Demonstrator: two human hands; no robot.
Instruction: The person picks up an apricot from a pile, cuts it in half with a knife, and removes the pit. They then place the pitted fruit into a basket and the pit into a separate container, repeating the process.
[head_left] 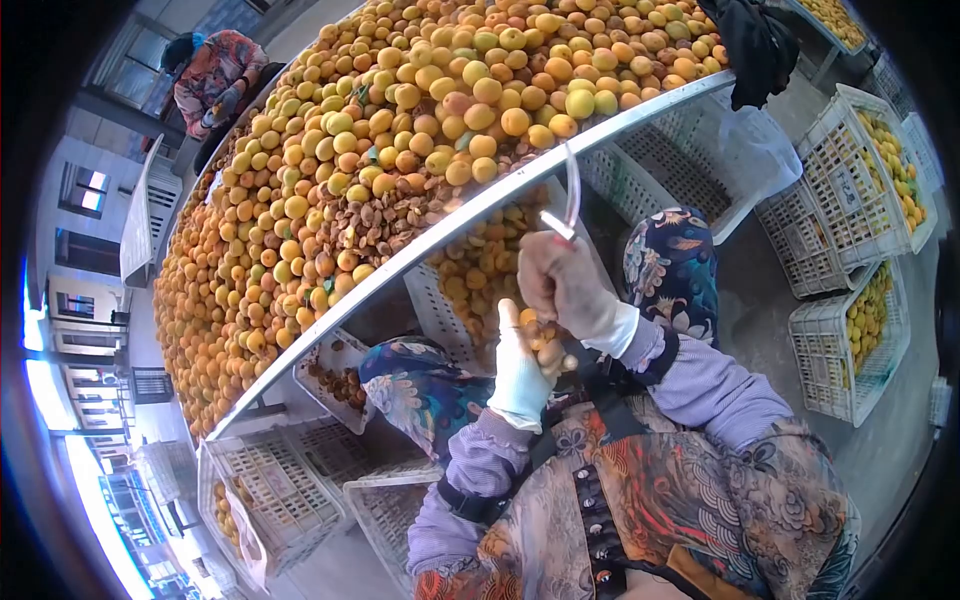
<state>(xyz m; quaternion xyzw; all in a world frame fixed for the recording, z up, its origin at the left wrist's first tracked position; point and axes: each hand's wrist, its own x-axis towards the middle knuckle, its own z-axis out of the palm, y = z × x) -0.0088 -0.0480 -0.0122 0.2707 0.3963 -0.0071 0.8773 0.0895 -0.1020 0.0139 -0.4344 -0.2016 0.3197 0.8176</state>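
Head view: your left hand (520,372) is cupping orange fruit (541,331). Your right hand (574,285) is clenching a curved tool (575,190).

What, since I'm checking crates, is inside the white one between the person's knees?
Orange fruit shows; it hides the crate's floor, and the table rim covers some.

Left grip (522,368) around orange fruit (545,334), right grip (570,285) holding curved tool (573,190)
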